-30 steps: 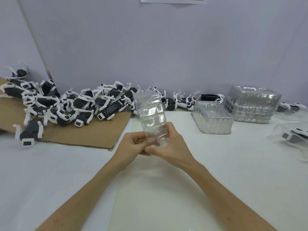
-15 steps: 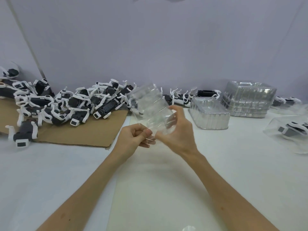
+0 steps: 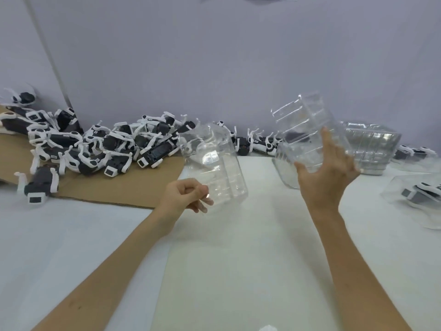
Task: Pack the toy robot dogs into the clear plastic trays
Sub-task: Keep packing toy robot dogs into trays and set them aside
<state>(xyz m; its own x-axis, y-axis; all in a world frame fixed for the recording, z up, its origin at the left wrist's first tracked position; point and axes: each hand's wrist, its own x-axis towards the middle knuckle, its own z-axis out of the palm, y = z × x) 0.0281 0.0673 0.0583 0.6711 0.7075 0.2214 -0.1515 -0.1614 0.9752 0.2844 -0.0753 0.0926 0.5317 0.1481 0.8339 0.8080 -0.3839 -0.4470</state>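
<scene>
Left hand (image 3: 188, 197) pinching first tray (image 3: 214, 161), right hand (image 3: 327, 180) gripping second tray (image 3: 305, 125) (held higher), one dog pile (image 3: 114, 149) beyond left hand, one tray stack (image 3: 374, 144) beyond right hand

Bright, even, diffuse light w/ only faint soft shadows on white table (image 3: 238, 271). Glare patches on clear tray (image 3: 216, 161) in left hand (image 3: 183, 197); raised tray (image 3: 307, 130) in right hand (image 3: 327, 180) slightly motion-blurred. Wide-angle bends pic edges.
</scene>
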